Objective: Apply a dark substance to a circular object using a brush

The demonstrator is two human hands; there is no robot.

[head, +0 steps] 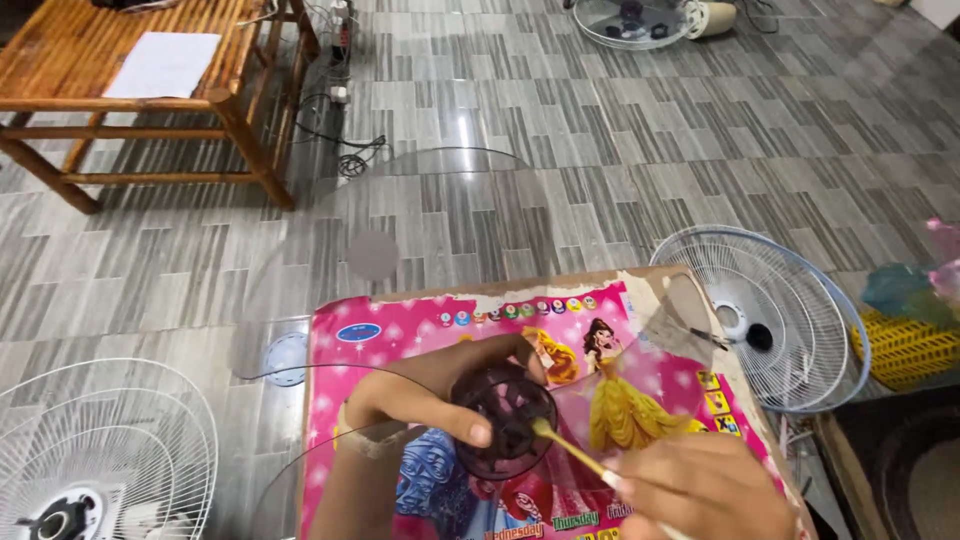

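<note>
Fingers (478, 432) of the left hand (420, 395) curl tight around the hub of a clear, dark-tinted plastic fan blade (505, 420), thumb on the near rim and the rest wrapped over the far side. That hub is round, smoky purple-brown, with spoke-like ribs showing through it. See-through blades fan out from it, glossy and curved, one sweeping far out over the grey patterned tile floor (560, 150). The right hand (700, 490) pinches a thin pale wooden stick (575, 455), its tip touching the hub's face. All this sits above the near edge of a pink cartoon-printed cardboard sheet (400, 335) with torn brown borders. White wire fan grilles (770, 315) lie beside its right edge and left corner; a bamboo table (130, 100) stands well apart.
</note>
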